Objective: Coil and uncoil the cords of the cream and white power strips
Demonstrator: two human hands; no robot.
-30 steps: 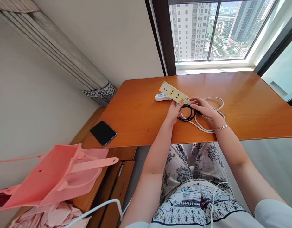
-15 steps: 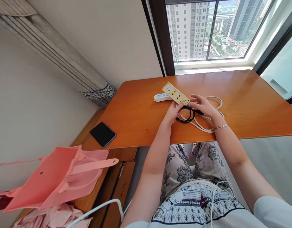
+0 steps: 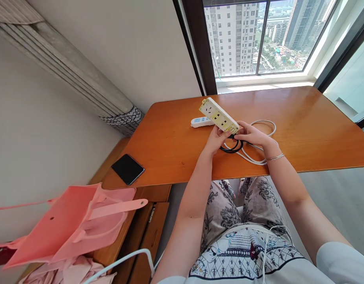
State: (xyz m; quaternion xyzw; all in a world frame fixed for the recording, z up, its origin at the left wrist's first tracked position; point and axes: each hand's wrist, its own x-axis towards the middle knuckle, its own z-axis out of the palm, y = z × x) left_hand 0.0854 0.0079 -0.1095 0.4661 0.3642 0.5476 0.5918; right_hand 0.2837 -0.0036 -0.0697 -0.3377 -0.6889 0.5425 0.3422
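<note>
Left hand [image 3: 216, 139]: thumb on the socket face, fingers mostly hidden below; pinching the near end of the cream power strip [image 3: 219, 115].
Right hand [image 3: 253, 133]: fingers bent, at the strip's right near corner; can't tell from my feed whether it pinches strip or cord.
Cream power strip: over the table [image 3: 170, 157], tilted, sockets facing my camera. Gripped at one end, probably because the cord leaves there.
Black cord [image 3: 235, 150]: loops bunched below the hands, likely coiled to take up slack.
White power strip [image 3: 201, 122]: on the table, partly hidden behind the cream one.
White cord [image 3: 272, 125]: loose loops beside right hand.
Dark-screened device [image 3: 128, 169]: flat, left edge, well apart; likely parked clear.
</note>
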